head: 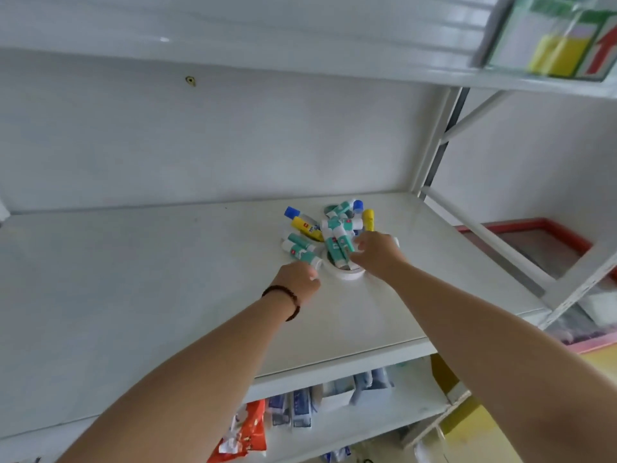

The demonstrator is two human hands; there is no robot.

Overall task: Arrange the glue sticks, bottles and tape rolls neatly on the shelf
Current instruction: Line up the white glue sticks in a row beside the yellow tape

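While both hands dig into the heap of small teal-and-white plastic glue sticks (337,243) near the white metal shelf's (133,295) back right corner, the right hand (375,253) pinches one and the left hand (298,279) curls at another; lift slowly so none roll.

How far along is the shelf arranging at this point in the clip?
Barely started. Nothing looks sorted: the glue sticks and bottles lie jumbled in one pile on the shelf, some over a white tape roll. In hand: the right hand reaches into the pile and the left hand touches its near edge. Left: separating and lining up everything.
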